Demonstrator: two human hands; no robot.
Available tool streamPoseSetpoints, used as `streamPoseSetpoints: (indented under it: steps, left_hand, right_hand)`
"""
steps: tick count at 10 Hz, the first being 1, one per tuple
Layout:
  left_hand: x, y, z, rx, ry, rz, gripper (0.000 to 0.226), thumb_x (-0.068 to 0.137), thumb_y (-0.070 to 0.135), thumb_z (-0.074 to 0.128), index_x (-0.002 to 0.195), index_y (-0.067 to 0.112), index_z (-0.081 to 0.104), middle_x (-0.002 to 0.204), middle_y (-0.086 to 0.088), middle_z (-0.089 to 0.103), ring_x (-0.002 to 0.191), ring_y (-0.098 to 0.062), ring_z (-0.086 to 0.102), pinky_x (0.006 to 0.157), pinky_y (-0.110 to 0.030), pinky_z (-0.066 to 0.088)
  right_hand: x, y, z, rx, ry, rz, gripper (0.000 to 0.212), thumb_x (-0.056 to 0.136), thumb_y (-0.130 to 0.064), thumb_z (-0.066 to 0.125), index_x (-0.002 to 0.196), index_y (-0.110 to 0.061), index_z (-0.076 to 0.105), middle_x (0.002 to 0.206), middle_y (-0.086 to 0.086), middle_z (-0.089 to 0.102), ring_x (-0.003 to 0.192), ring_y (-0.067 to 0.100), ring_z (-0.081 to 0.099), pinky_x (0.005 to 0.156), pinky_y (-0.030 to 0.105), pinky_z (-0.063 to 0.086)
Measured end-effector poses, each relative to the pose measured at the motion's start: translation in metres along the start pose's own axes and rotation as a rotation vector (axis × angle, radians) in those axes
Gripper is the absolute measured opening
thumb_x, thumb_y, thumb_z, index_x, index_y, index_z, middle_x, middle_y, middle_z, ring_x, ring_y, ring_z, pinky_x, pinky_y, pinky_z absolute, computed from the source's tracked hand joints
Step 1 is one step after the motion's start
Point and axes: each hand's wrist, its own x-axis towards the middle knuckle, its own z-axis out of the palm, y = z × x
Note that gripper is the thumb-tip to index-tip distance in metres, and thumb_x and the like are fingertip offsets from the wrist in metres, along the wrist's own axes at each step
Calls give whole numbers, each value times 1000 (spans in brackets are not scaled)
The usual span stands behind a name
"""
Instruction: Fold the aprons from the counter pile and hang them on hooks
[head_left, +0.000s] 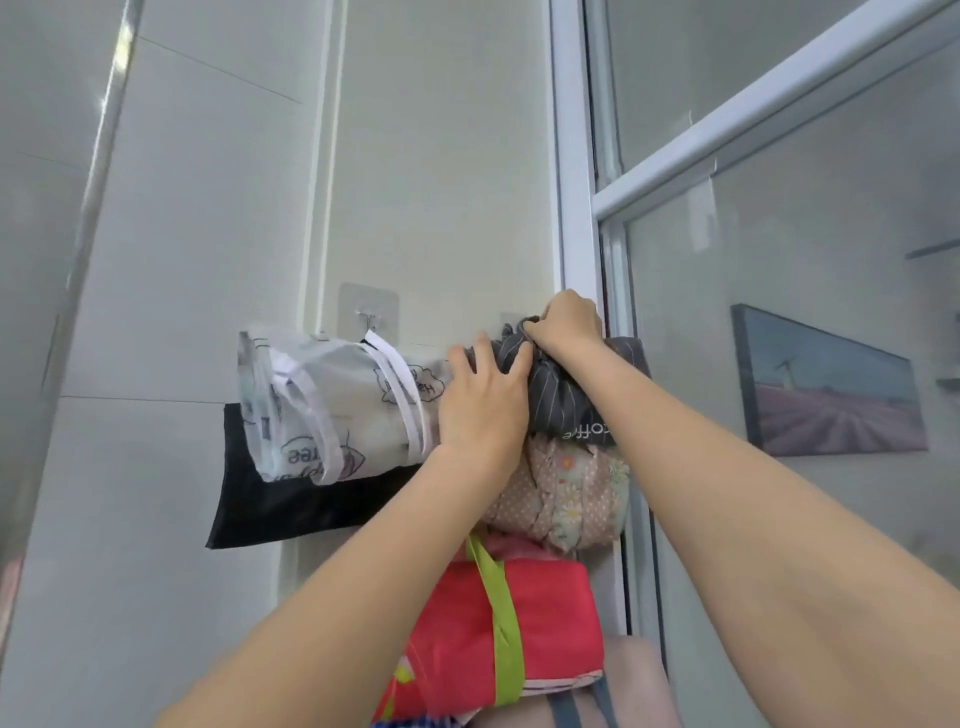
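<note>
head view looks up at a pale, glossy tiled wall (197, 234) beside a white-framed glass door (576, 208). the grey striped apron (563, 400) is a soft, folded bundle of thin pinstriped cloth, its long axis running roughly sideways along the wall, tilting down toward the right, with small white lettering on its lower edge. it sits high on the wall next to the door frame. the right hand (563, 322) pinches the gathered top of this bundle, fingers curled round the cloth, right where a clear adhesive hook pad (511, 318) peeks out. the left hand (485, 400) lies flat against the bundle's left end, fingers straight and spread, pressing it.

just left, a white printed apron (332, 410) hangs by white straps from a metal hook (368, 318) on a clear square pad; its roll also lies sideways, over a smooth black cloth (291, 499). below the grey bundle hang a dotted floral bundle (566, 493) and a red bundle (545, 618) bound by a lime-green strap (501, 618). a framed picture (831, 389) shows through the glass.
</note>
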Motion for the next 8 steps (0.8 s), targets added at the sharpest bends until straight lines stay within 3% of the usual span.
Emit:
streamPoseSetpoints:
  steps: [1,2,3,4,5,6,8]
  left_hand:
    - [-5,-9,8,84,81,36,61,92,16,2,149,26,20,143,-17,34,134,-36,26,112,-47,14]
    - [-13,-15,12,153,251,109,48,81,15,33,117,22,64,98,-12,65,100,-34,58,103,-60,30]
    - [-22,-20,14,188,256,186,45,73,23,33,93,18,73,77,-9,66,77,-31,64,89,-62,43]
    - [-28,-24,11,148,247,236,45,76,26,32,93,17,72,81,-8,67,80,-30,64,90,-61,42]
    - [-35,-29,8,132,285,270,42,78,27,34,92,17,72,86,-6,67,82,-29,64,93,-61,41]
    - [-42,-30,7,126,317,307,39,79,27,35,88,18,72,84,-5,66,83,-28,63,96,-58,40]
    - [-54,-29,2,5,440,324,35,78,25,37,87,15,70,90,-7,66,89,-30,63,98,-55,40]
  right_hand:
    - [-4,4,4,-26,-118,-9,35,89,-27,55,63,-12,38,68,4,47,76,27,49,65,29,36]
    - [-9,9,3,-21,-290,-38,35,89,-20,55,60,-13,38,62,3,42,61,20,45,55,27,35]
    - [-16,13,-1,-49,-384,-44,38,91,-19,54,57,-14,37,59,2,38,54,15,36,48,24,29]
    - [-21,13,-1,-52,-265,-62,32,90,-19,56,61,-10,44,65,5,46,62,20,46,51,24,35]
    - [-31,12,-1,-87,-92,-74,16,88,-15,54,89,-2,63,90,12,62,88,29,59,69,30,48]
    - [-43,10,-3,-139,-23,-86,22,90,-11,48,100,-1,65,96,14,62,89,31,59,69,31,46]
    - [-54,5,-14,-80,75,-105,27,86,0,45,96,-2,69,101,14,67,97,31,61,83,35,50]
